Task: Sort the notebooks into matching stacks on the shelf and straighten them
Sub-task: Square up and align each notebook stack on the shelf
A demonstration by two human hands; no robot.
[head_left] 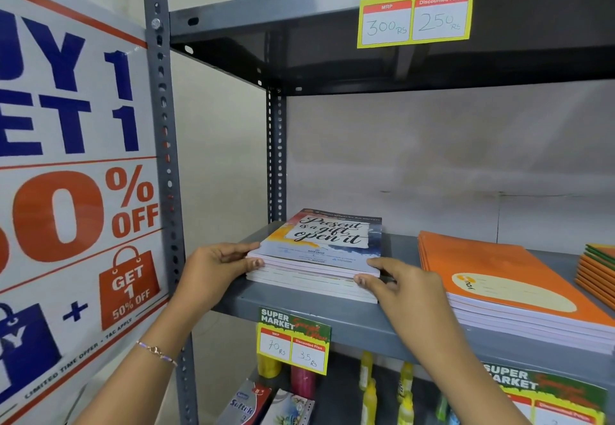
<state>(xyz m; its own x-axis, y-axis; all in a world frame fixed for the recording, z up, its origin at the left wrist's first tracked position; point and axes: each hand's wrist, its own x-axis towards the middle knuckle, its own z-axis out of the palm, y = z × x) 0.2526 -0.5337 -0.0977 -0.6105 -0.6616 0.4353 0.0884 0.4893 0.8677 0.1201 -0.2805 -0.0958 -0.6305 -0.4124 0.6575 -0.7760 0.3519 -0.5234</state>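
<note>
While the printed stack (316, 258) lies at the shelf's (332, 321) left end, close to the rear post (275, 158), both hands are on it. The left hand (213, 268) presses flat against the stack's left edge, fingers together and thumb over the top cover. The right hand (396, 286) takes the stack's near right corner, its fingers on the cover there and thumb against the lower page edges; it looks like a light pinch on the upper notebooks, not a full grip.

The stack is not yet square: its lower notebooks jut forward and right of the top ones, leaving a stepped white edge at the front. To the stack's right, apart from it, lies the orange pile (506, 288), and further right again a second orange pile (599, 274) with green in it, cut off by the frame.

The step in hand seems to be straightening. To do it well, I would keep the left palm as a fixed stop and push from the right until the side edges meet, then draw both palms to the front and tap the spines level. Pressure should be spread along the edge, since thin covers buckle at a corner. The front edge should end parallel to the shelf lip, above the price tag (293, 341).
</note>
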